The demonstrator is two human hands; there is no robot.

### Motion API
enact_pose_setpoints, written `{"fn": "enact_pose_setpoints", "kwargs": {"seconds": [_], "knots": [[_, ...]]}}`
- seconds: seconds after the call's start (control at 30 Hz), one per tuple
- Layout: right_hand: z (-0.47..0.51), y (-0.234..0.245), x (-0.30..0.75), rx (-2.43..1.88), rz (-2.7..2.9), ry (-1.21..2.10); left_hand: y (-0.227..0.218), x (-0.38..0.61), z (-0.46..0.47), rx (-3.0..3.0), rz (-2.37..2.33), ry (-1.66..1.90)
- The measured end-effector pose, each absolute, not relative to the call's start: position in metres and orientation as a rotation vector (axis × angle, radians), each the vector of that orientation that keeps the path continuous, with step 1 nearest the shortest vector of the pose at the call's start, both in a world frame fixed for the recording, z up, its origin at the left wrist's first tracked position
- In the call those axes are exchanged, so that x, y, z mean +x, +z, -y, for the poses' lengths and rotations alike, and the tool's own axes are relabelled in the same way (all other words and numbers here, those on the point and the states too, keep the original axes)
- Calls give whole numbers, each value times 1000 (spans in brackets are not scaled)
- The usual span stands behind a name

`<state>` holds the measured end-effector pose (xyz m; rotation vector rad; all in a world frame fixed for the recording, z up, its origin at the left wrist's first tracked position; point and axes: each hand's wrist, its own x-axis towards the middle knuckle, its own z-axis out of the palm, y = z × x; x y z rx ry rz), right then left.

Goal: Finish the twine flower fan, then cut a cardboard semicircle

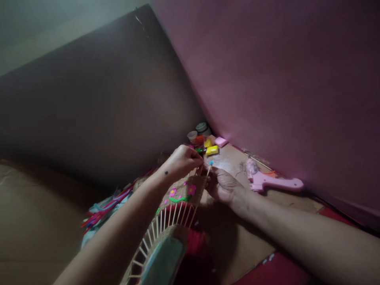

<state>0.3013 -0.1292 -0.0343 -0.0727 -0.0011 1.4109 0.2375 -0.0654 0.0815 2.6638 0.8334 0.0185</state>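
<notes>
Between my hands stands a craft basket made of thin upright sticks with a band of twine wound round them. Pink flowers with yellow centres and a green vine decorate the band. My left hand is closed in a pinch at the stick tops; whatever its fingertips hold is hidden. My right hand grips the basket's right edge, its fingers partly behind the band. A small blue lump sits at the tip of a stick beside my right hand. Lower down, the sticks run bare to a pale green base.
A pink glue gun lies on the board at the right. Yellow packets, a pink block, a cup and a lidded jar stand in the corner. Colourful strips lie left. Walls rise behind.
</notes>
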Motion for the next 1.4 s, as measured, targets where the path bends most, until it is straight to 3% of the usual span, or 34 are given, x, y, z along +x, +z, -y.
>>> {"fn": "enact_pose_setpoints", "kwargs": {"seconds": [0.17,0.37,0.5,0.63,0.97,1.4], "knots": [[130,-33,301,-105,17,1405,92,234,60,2680,-734,-80],[130,-33,301,-123,37,1404,104,233,72,3221,-760,-25],[132,-34,301,-144,80,1396,107,246,88,3530,-309,-46],[135,-35,301,-158,108,1386,105,268,89,3494,108,-286],[130,-32,301,-153,36,1363,97,292,55,3002,-548,-505],[129,-34,300,-149,64,1342,104,244,67,3222,-702,-312]]}}
